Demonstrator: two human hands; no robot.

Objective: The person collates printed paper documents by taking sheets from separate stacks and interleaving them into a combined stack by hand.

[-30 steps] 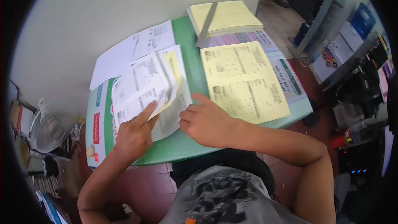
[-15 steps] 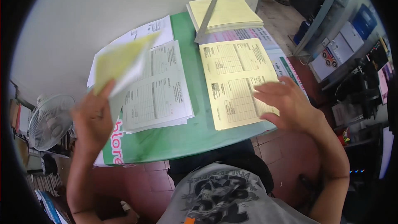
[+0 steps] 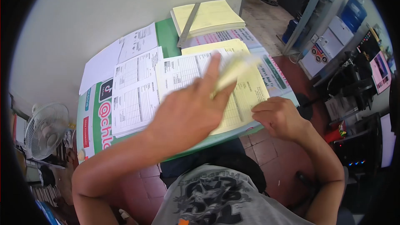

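Note:
My left hand (image 3: 191, 108) reaches across the table over the yellow forms. Between its thumb and fingers is a bent, motion-blurred yellow and white paper (image 3: 233, 70). Under that hand, a white printed form (image 3: 177, 73) partly covers the yellow printed forms (image 3: 252, 87). At the right edge of the yellow forms, my right hand (image 3: 280, 116) has its fingers curled together, seemingly pinching the edge. A stack of white printed forms (image 3: 131, 100) lies to the left, its right side hidden by the white form and my left forearm.
A thick yellow paper stack (image 3: 225, 14) with a metal ruler (image 3: 189, 25) on it stands at the back. More white papers (image 3: 100, 64) lie at the left by the wall. The green table cover (image 3: 166, 41) shows between them. A fan (image 3: 46, 131) stands left of the table.
My left hand has swung right with the paper, from over the white stack to over the yellow forms. A white form now overlaps them. My right hand has curled closed at their edge.

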